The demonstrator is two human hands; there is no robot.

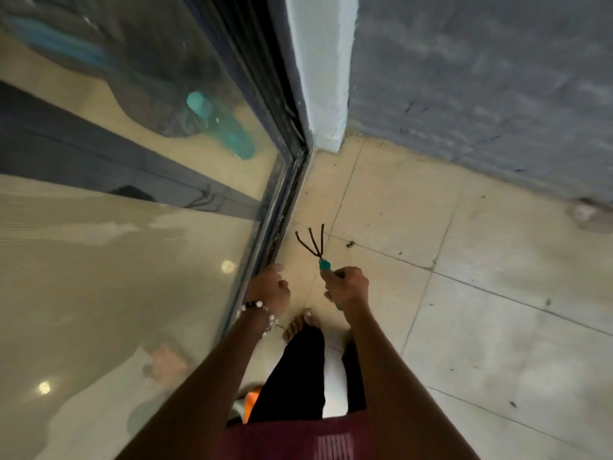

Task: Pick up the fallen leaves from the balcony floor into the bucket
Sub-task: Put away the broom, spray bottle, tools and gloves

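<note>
Right hand grips one teal-handled, three-pronged metal hand rake — left hand hangs loosely curled, holding nothing — two small leaf scraps lie farther right.

Two bare forearms reach forward with no sleeves. The left hand has a beaded bracelet of dark and pale beads at the wrist. The right hand wears nothing. Black trousers, a dark maroon top, bare feet.
</note>
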